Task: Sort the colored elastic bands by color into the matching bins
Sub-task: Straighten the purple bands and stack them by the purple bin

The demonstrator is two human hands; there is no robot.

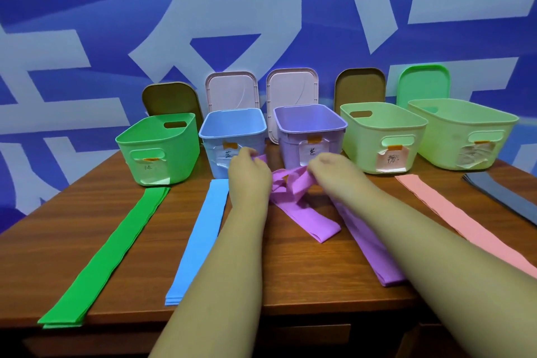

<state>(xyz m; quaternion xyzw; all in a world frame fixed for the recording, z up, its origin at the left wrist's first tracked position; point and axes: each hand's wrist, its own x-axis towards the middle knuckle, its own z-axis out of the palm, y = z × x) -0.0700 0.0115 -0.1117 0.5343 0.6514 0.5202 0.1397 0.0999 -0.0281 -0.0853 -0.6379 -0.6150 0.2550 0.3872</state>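
Both hands are gathering the purple band (293,187) into a bundle, and the step will go best if the loose tail is being drawn in before the lift (it is trailing toward the near side of the table (157,241) and could snag or drag). Keeping the folds tight should let the bundle clear the rim of the purple bin (290,145) and drop inside, not into the blue bin (212,160) just to the left.

The left hand (249,173) is clutching one end of the band, whose tip is poking out on the far side of the curled fingers. The right hand (329,167) is pinching the bunched middle. The band is sitting between the two hands, just on the near side of the purple bin. A second purple band (379,264) is lying flat under the right forearm.
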